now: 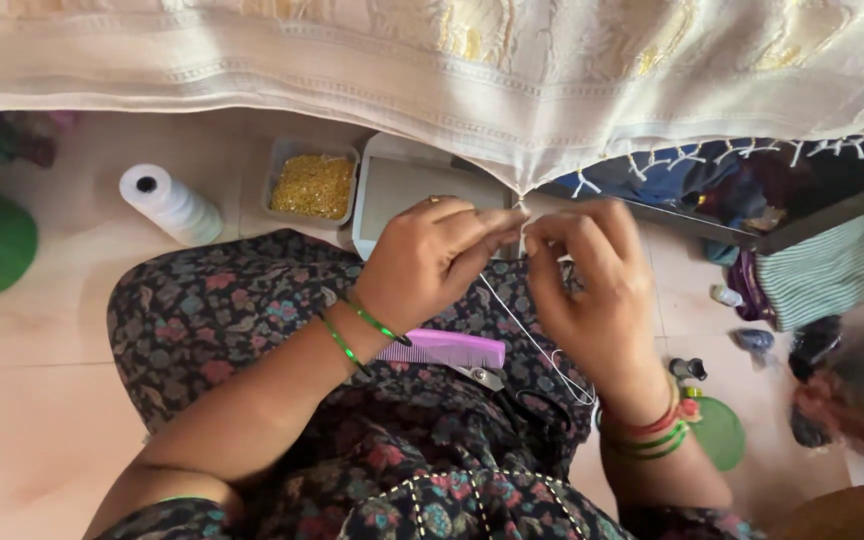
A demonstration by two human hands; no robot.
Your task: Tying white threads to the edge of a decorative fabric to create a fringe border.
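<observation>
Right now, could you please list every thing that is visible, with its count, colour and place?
Cloth: one, cream with gold patterns, hanging across the top, knotted fringe on its edge.
Thread spool: one, white, lying on the floor at left.
Tray of beads: one, grey with yellow beads, on the floor by the spool.
Box: one, pale grey, beside the tray.
Comb: one, pink, on the lap.
Scissors: one, dark handles, on the lap under the comb.
Thread: one, white, running from the fringe to the lap.
Left hand: pinching the fringe; green bangles.
Right hand: pinching the fringe; red and green bangles.
</observation>
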